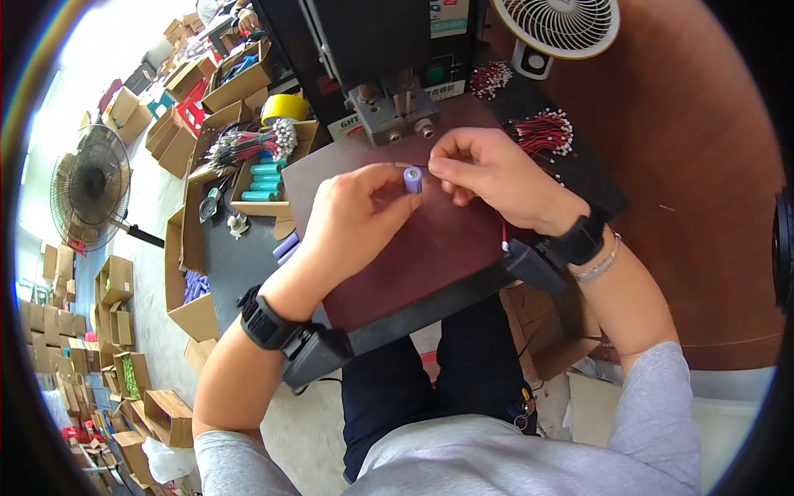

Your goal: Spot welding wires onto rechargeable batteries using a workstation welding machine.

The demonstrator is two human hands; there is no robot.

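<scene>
While pinched upright, purple cell (413, 179) stands vertical in left hand (357, 217).

Workbench (248, 256), dark top: maroon board (430, 248) at front edge; grey machine (389, 99) behind it; cardboard trays (248, 178) of teal cells, red wire bundles (542, 132), yellow tape roll (284, 107), white fan (558, 29).

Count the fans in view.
2. A black pedestal fan stands on the floor at far left among cardboard boxes; a small white desk fan sits at the top, right of the black machine. Others may be hidden past the frame.
</scene>
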